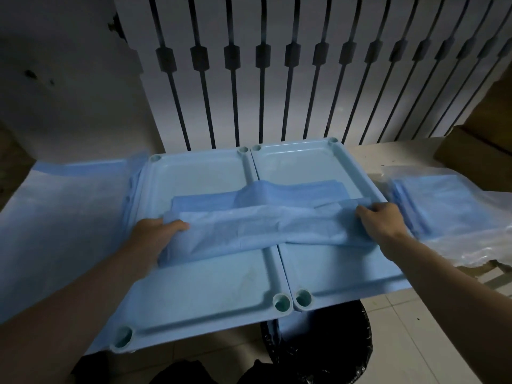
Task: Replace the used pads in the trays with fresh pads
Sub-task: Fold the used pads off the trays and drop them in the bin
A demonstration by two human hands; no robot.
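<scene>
Left tray (194,295), light-blue plastic, flat on the surface (363,153). Touching its right rim, side by side: right tray (304,162), same make and colour.

Draped across the left tray's middle and on over that shared rim into the right tray: blue pad (249,231), half unfolded, creased, one long flap turned toward the near side.

At the pad's end over the left tray: left hand (155,234), thumb on top of the fold, fingers tucked beneath and out of sight, probably curled round the edge, so grasping it.

At the pad's other end, beyond the left tray's right rim: right hand (379,220), fingers bent, pinching the upper layer, clenched on the pad.

Left of the left tray, reaching up to its rim: blue sheet (69,217), spread flat. Well to the right of the left tray, past the right tray: stack of folded pads (437,200) inside a clear plastic bag (484,239).

Behind the left tray: white slatted panel (277,79), upright. Below the left tray's near right corner, on the tiled floor: bin (327,347) with a black liner.
</scene>
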